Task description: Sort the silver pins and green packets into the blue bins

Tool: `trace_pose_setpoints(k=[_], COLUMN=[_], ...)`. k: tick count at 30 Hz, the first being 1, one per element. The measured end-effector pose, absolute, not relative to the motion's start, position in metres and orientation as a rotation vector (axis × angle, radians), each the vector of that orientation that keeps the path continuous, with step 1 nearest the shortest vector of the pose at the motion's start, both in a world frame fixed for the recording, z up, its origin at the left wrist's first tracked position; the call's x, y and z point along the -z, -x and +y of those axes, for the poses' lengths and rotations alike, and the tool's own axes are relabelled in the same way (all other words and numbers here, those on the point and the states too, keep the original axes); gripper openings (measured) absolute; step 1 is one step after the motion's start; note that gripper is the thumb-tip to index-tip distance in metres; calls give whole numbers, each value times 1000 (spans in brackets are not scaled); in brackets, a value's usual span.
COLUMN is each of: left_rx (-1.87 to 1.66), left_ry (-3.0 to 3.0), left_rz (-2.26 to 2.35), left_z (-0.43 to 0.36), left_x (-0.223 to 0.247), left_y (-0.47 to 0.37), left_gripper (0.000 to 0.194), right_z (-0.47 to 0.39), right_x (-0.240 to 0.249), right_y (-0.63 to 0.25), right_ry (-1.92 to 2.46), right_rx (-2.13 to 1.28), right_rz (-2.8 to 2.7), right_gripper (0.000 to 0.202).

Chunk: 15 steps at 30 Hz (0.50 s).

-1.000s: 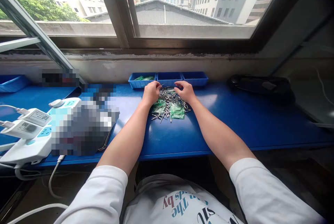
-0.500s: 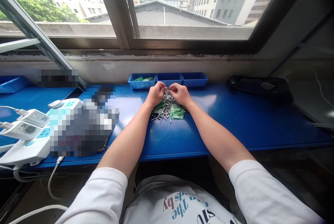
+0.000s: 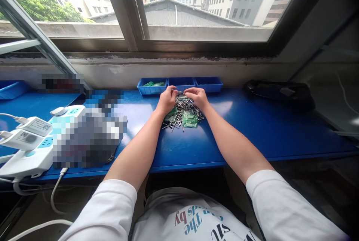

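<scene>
My left hand [image 3: 167, 100] is at the far left edge of a pile of small metal rods [image 3: 174, 122], thumb and fingers pinched together. Opposite it, my right hand [image 3: 198, 98] hovers over the pile's right side with fingertips drawn together toward the left hand. Something small and thin seems to lie between the fingertips, too small to make out. On the rods rests a clear green packet [image 3: 190, 119]; another green packet [image 3: 172, 114] lies partly under my left hand.
Behind the hands stand three blue bins: the left bin [image 3: 152, 90] holds green packets, beside a middle bin [image 3: 182, 81] and a right bin [image 3: 209, 88]. A power strip [image 3: 33, 158] with chargers is at left. A black object [image 3: 280, 95] lies at right on the blue table [image 3: 252, 128].
My right hand has shifted slightly right and its fingers have straightened somewhat. The fingertips of the two hands are a little farther apart, and more of the pile shows.
</scene>
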<state>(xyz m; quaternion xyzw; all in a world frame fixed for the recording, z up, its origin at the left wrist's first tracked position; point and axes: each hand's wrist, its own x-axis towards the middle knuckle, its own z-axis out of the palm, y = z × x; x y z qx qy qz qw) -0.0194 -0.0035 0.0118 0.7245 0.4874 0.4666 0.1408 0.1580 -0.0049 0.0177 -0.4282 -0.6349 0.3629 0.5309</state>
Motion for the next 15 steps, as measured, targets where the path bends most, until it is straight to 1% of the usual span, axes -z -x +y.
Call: trace_pose_setpoints(k=[2,4,6,10,13,15], left_rx=[-1393,-1388,-1337,-1198,-1092,-1013], left_ry=[-2066,-2020,-1980,-1970,-2001,-2032], left_rz=[1520,1632,1716,1819,1861,1881], left_z=[0,3,5,6,6,6], left_x=[-11,-11,-11,-9,-8,-7], left_y=[24,28,32,34,34,35], left_gripper=[27,27,27,26,26,25], right_z=[0,5,10,18,18,17], right_x=[-16,-14,-11,-6,-4,-5], right_y=[-164,-172,-180,-191,-192,-191], right_ry=[1187,1344,1458,1640,1729,1740], right_rx=[-601,-363,-245,-184,-256,-309], right_rz=[-1540,-1563,-1584,-1641,-1702,-1729], right_gripper=[29,40,52,71,81,84])
